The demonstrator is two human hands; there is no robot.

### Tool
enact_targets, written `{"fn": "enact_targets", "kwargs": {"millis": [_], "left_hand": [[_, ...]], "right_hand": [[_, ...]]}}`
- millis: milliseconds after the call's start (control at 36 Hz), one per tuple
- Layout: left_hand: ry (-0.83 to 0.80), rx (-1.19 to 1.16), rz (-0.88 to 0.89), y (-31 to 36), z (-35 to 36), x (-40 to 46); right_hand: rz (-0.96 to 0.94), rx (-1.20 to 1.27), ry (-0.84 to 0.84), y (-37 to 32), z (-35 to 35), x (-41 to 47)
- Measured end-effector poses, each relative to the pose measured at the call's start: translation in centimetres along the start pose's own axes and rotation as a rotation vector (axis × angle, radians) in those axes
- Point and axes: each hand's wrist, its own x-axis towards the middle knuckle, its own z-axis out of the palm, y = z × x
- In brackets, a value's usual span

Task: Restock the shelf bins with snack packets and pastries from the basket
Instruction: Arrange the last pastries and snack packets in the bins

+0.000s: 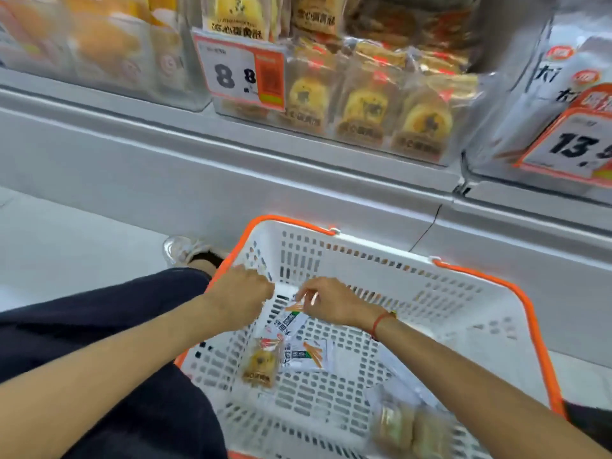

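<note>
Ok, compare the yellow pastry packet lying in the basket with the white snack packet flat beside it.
The yellow pastry packet is clear wrap showing a round golden pastry; the white snack packet is opaque white with orange and dark print. The pastry packet looks bulkier; the snack packet looks flatter. The pastry packet sits nearer the basket's left wall, the snack packet nearer its middle. Both lie loose on the basket floor, touched by neither hand.

The basket [414,286] at lower centre is white with an orange rim and slotted holes. Upper-centre pastries [362,107] are yellow; the price tags [240,69] are white, edged in orange.
</note>
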Motion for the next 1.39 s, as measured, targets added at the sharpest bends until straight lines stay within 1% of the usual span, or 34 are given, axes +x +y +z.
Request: {"fn": "enact_targets", "kwargs": {"millis": [56, 111, 194, 250, 306, 361, 444, 472, 528, 611, 722, 778, 889, 944, 1000, 1083, 1139, 1250, 1333, 1389], "left_hand": [[-0.114, 0.186, 0.118, 1.2, 1.6, 0.5], [-0.221, 0.285, 0.179, 2.3, 3.1, 1.0], [-0.327, 0.383, 0.216, 3.6, 5.3, 2.1], [-0.426, 0.384, 0.228, 4.5, 6.2, 2.5], [-0.456, 0.323, 0.244, 5.2, 7.1, 2.9], [-0.477, 0.277, 0.222, 5.8, 7.9, 3.0], [-0.556, 0.220, 0.045, 6.4, 8.7, 2.8], [-0.566, 0.149, -0.011, 6.6, 9.0, 2.8], [-0.566, 0.031, -0.056, 6.7, 8.9, 2.9], [-0.547, -0.170, -0.144, 6.4, 8.9, 2.9], [-0.565, -0.480, -0.163, 5.2, 6.9, 3.1], [-0.540, -0.569, -0.179, 4.3, 5.6, 3.3], [-0.472, -0.687, -0.207, 2.5, 1.7, 3.5], [-0.476, -0.763, -0.175, 1.9, -1.6, 3.1], [-0.434, -0.776, -0.128, 1.1, -5.3, 2.2], [-0.299, -0.802, -0.095, -0.8, -9.5, 0.7], [-0.202, -0.884, -0.078, -2.5, -11.4, -0.3], [0.011, -1.046, -0.028, -5.3, -15.3, -2.6], [0.235, -1.149, 0.004, -6.2, -17.6, -4.2], [0.414, -1.215, 0.047, -6.3, -18.8, -5.0]], "right_hand": [[0.089, -0.006, -0.137, 1.2, 2.3, 0.7], [0.128, 0.004, -0.241, 1.9, 4.3, 1.2], [0.215, 0.085, -0.337, 2.3, 7.3, 1.7], [0.304, 0.202, -0.337, 2.2, 9.2, 1.8], [0.359, 0.321, -0.314, 2.2, 10.7, 2.0], [0.379, 0.358, -0.310, 2.0, 11.5, 2.0], [0.288, 0.316, -0.287, 1.6, 12.8, 2.0], [0.304, 0.316, -0.267, 1.7, 13.4, 2.1], [0.347, 0.286, -0.203, 2.0, 14.5, 2.1], [0.347, 0.276, -0.144, 2.4, 14.1, 1.6], [0.341, 0.371, -0.116, 3.6, 11.7, 0.9], [0.318, 0.404, -0.098, 4.2, 9.3, 0.4], [0.198, 0.396, -0.094, 3.3, 2.7, -0.7], [0.117, 0.381, -0.083, 2.0, -0.7, -1.6], [0.063, 0.365, -0.082, 0.4, -3.7, -2.7], [-0.033, 0.314, 0.014, -2.5, -7.7, -4.8], [-0.106, 0.312, 0.120, -4.2, -9.9, -6.1], [-0.194, 0.348, 0.329, -7.3, -13.4, -7.9], [-0.264, 0.449, 0.515, -9.7, -15.6, -9.1], [-0.295, 0.412, 0.590, -11.2, -16.9, -10.1]]}}
